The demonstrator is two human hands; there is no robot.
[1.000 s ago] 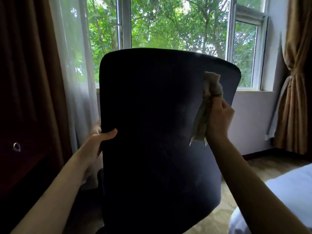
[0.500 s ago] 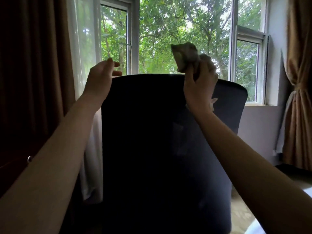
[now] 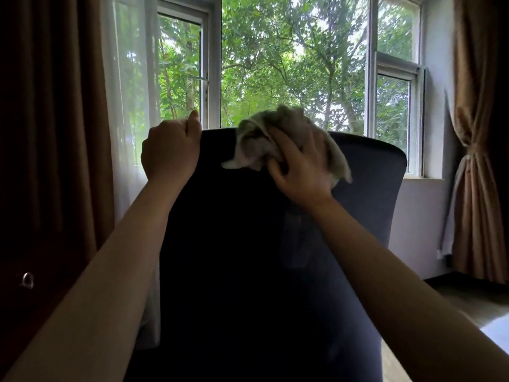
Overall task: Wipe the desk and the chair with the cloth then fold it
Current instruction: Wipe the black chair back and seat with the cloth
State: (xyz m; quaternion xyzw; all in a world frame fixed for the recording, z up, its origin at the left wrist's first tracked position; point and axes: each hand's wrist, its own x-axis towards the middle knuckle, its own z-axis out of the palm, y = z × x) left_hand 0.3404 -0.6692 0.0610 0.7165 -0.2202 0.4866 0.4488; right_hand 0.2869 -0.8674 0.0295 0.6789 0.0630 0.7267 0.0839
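Head view, both forearms reaching forward.

Left hand (image 3: 170, 151): fingers curled together over the top left corner of the dark navy fabric-covered chair (image 3: 275, 257), which is seen from behind its tall curved backrest. The fingertips are hidden beyond the edge, and the thumb (image 3: 195, 121) stands up above the rim. The grip is on the chair itself.

Right hand (image 3: 301, 168): fingers (image 3: 283, 147) bent and slightly spread, dug into the crumpled grey-beige fabric cloth (image 3: 254, 144) and clamping it against the backrest's top edge.

Cloth position — bunched under and ahead of the right fingers, draped over the rim. One limp corner hangs left of the fingertips onto the near face of the backrest. Another fold trails out past the little-finger side, blurred. The cloth sits apart from the left fingers, with bare rim between.

Surroundings:
- Beyond both sets of fingers is a white-framed window (image 3: 214, 64) with green trees outside.
- Just left of the left knuckles hangs a sheer white curtain (image 3: 129, 106), with a heavy dark brown curtain (image 3: 68, 106) further left.
- Well right of the right hand is a tan curtain tied at its middle (image 3: 473, 161).
- Low, left of the left forearm, is a small metal ring pull (image 3: 27, 279) on a dark wooden front.
- Low right is a pale floor (image 3: 468, 307) and a white corner — cannot tell what it is.
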